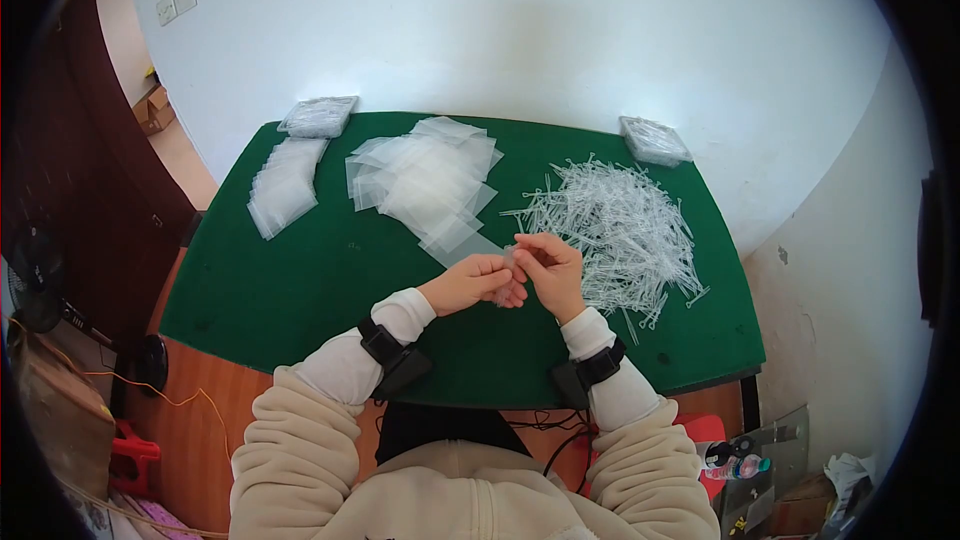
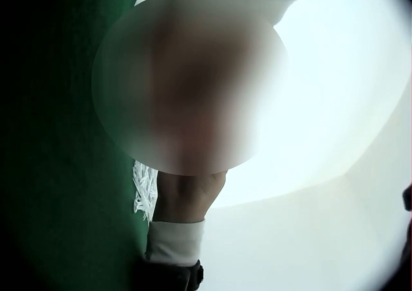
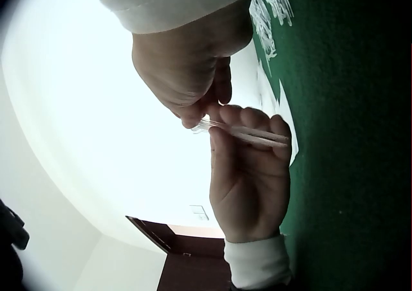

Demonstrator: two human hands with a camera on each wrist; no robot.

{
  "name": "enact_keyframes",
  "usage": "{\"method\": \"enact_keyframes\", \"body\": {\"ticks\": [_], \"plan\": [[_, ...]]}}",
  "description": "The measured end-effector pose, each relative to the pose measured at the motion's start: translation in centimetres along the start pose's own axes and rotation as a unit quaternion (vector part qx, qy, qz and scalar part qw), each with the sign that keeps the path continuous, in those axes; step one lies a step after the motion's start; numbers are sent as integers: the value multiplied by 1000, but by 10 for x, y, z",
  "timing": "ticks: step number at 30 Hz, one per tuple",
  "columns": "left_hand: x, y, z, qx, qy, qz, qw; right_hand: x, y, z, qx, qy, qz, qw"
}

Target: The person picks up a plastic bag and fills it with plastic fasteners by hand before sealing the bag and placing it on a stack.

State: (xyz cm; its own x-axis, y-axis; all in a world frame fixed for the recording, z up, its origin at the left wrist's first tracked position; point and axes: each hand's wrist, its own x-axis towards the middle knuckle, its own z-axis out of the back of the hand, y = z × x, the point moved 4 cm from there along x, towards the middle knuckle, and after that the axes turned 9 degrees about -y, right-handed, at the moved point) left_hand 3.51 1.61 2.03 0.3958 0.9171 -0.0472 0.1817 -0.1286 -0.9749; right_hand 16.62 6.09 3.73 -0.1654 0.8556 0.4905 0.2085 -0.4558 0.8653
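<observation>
Over the green table my left hand (image 1: 472, 283) holds a small bundle of clear plastic sticks (image 3: 248, 134), its thumb laid over them against the fingers. My right hand (image 1: 553, 275) meets it from the right, and its fingertips pinch the near end of the same bundle in the right wrist view. A fanned pile of clear bags (image 1: 425, 180) lies just beyond the hands. To the right of them is a large heap of loose clear sticks (image 1: 625, 230). Most of the left wrist view is blurred over the hands.
A row of overlapping clear bags (image 1: 285, 185) lies at the table's left, with a filled clear pack (image 1: 320, 117) behind it. Another filled pack (image 1: 655, 141) sits at the back right. A wall (image 1: 520, 30) stands along the far edge.
</observation>
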Motion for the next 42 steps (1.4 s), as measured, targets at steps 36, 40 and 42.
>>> {"method": "enact_keyframes", "body": {"ticks": [36, 40, 42], "plan": [[3, -2, 4, 270, -23, -147, 951, 13, -28, 27, -619, 2, 83, 781], [4, -2, 6, 244, -27, -141, 959, 12, -23, 28, -639, -27, 118, 760], [4, -2, 7, 232, -29, -138, 962, 12, -19, 27, -639, -20, 115, 761]]}}
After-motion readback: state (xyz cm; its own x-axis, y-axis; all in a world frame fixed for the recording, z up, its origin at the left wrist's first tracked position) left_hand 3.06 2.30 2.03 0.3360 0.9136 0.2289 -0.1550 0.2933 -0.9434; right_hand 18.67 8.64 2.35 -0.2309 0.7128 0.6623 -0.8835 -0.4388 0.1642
